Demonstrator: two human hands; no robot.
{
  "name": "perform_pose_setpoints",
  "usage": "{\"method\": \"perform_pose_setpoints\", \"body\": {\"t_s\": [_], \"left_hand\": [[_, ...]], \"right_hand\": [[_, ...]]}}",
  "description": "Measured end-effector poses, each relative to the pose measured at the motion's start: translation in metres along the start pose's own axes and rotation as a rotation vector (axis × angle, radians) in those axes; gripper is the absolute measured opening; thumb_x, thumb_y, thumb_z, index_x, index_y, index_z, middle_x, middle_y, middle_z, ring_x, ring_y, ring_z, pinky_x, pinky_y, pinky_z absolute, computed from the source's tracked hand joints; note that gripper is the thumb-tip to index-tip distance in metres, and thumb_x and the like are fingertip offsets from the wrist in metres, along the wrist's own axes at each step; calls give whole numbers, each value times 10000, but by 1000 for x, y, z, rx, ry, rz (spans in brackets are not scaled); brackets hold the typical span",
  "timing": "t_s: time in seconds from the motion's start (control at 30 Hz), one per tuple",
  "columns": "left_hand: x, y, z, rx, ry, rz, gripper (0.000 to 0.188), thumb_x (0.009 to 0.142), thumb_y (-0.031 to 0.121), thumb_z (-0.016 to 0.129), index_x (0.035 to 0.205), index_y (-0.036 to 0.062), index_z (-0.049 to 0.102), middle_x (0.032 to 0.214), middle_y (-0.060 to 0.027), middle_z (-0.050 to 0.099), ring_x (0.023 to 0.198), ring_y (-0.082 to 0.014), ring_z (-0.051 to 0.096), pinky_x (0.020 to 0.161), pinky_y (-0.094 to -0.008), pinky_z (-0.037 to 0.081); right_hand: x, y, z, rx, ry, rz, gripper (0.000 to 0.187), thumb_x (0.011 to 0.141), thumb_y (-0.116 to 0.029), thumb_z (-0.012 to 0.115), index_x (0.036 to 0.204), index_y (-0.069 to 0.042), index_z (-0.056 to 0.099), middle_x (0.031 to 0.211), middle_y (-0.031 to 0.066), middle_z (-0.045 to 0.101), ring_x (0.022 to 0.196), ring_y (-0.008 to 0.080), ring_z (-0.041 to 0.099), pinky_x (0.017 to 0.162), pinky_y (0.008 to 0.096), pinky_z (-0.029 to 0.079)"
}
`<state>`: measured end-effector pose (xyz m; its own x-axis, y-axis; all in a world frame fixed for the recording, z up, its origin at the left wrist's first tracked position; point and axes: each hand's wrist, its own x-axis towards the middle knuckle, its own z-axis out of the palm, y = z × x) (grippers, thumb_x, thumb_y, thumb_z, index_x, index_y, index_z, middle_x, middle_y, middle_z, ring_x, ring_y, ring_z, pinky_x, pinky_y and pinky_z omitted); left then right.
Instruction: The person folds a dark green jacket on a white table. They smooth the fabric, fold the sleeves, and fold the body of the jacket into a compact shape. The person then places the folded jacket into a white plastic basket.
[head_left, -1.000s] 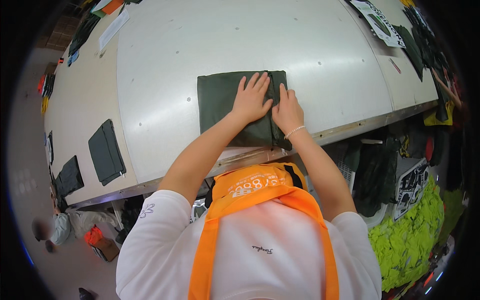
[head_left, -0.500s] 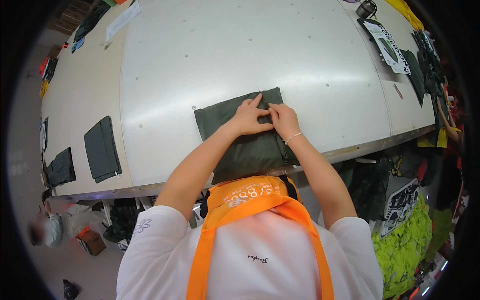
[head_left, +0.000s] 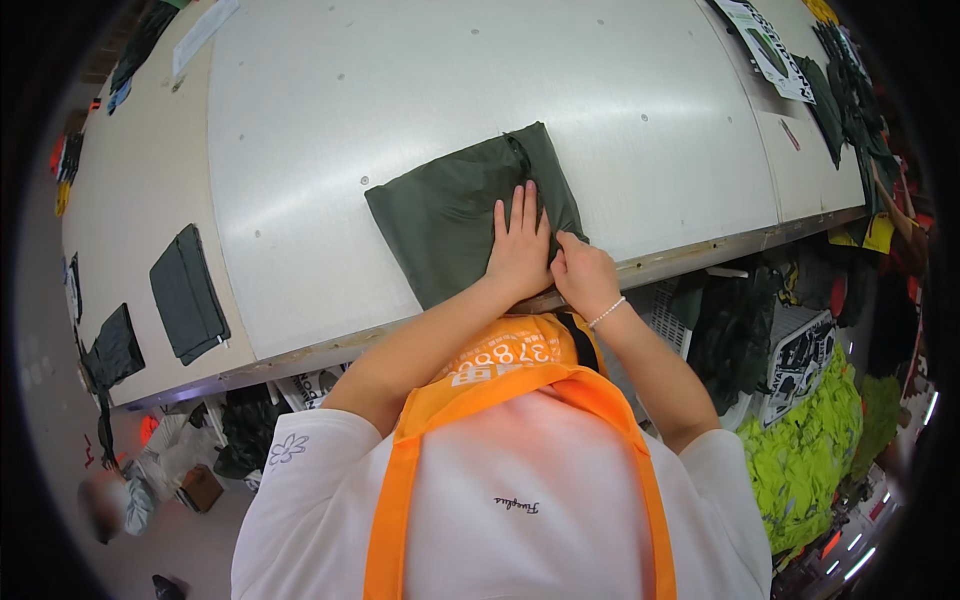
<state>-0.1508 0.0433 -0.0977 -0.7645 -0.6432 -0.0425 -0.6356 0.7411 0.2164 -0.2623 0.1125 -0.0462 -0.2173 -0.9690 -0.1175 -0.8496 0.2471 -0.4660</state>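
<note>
A dark green folded garment (head_left: 450, 200) lies flat near the front edge of the pale worktable (head_left: 330, 110). On its right part rests my left hand (head_left: 519, 243), palm down with the fingers stretched out. Close beside it, at the garment's near right edge, my right hand (head_left: 585, 274) is closed with its fingertips pinching the fabric. A dark fold or opening runs along the cloth from the far edge down past my left fingertips.
Two dark folded garments (head_left: 188, 295) (head_left: 117, 345) lie on the left. Dark cloth (head_left: 818, 110) and a printed sheet (head_left: 765, 50) are on the right. Below the right edge are a white crate (head_left: 797, 370) and bright yellow-green cloth (head_left: 805, 450). People stand at both sides.
Both hands have come down from the garment's far edge toward its near right edge. My left hand has flattened on the cloth. The garment sits slightly farther up in view.
</note>
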Motion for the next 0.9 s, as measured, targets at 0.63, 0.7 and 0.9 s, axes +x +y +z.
{"method": "perform_pose_setpoints", "body": {"t_s": [0.63,0.7,0.9], "left_hand": [[38,-96,-38,-313,39,-69,517,846,318,562,1307,105,462,1395,-103,413,1313,-305,331,1052,-505,247],[48,-108,-44,-543,9,-155,504,852,281,559,1294,59,460,1320,-99,491,1256,-286,398,1017,-444,299],[88,-111,-21,-332,95,-313,357,892,265,490,1206,104,544,1202,-87,552,1116,-279,492,931,-445,351]], "right_hand": [[120,-13,20,-222,278,-516,101,791,-90,573,773,4,606,896,135,578,849,291,575,757,387,494],[136,-7,19,-145,158,-463,121,821,-97,557,796,13,601,893,149,582,842,310,570,779,395,483],[201,-4,18,-123,-213,-70,157,879,-110,507,918,10,601,910,187,641,882,327,620,777,402,491]]}}
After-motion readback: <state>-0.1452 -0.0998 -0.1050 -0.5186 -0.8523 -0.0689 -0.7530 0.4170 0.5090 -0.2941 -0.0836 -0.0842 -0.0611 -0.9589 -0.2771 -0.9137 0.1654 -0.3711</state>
